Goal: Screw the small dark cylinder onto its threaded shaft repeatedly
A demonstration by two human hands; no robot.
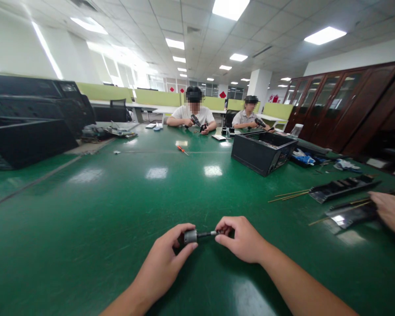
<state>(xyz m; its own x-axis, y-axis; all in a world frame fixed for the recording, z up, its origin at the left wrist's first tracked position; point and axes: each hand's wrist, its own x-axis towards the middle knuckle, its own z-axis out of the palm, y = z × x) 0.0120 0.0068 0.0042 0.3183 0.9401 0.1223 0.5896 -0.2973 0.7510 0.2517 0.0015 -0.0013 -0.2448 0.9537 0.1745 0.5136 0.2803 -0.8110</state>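
Observation:
Just above the green tabletop, a grey metal cylinder with a thin dark shaft (191,237) lies crosswise between my two hands. It looks like a small motor, though its exact kind is unclear. My left hand (163,259) grips the wide cylinder between thumb and fingers. At the other end, the fingertips and thumb of my right hand (242,241) pinch the tip of the shaft. The very end of the shaft is partly hidden by those fingers.
A green table (118,197) spreads out ahead. It carries a black computer case (256,153), an orange screwdriver (181,149), stacked cases (29,140) and black trays with thin rods (342,188). Another person's hand (391,210) is at right; two people (192,115) sit opposite, holding tools.

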